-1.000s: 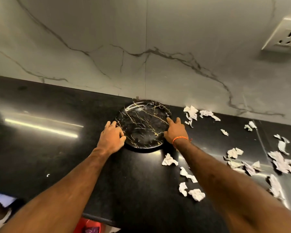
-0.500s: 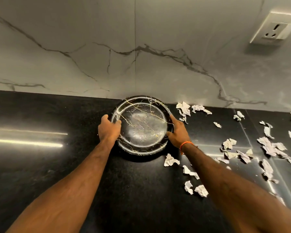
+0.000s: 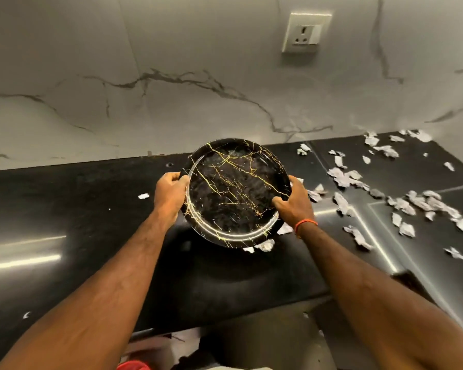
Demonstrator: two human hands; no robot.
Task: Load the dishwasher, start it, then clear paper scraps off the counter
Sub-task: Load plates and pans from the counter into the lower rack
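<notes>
Black plate veined with gold, held in both hands above the dark counter.

Its near edge tips down toward the camera, and its dim reflection shows on the stone underneath. The left hand curls round the left rim; the right hand, with an orange band at the wrist, grips the right rim with the thumb laid over the plate's face. Torn paper scraps lie scattered across the counter to the right, a few showing just beneath the plate and one small scrap to its left. Behind rises a marble wall with a white socket.
</notes>
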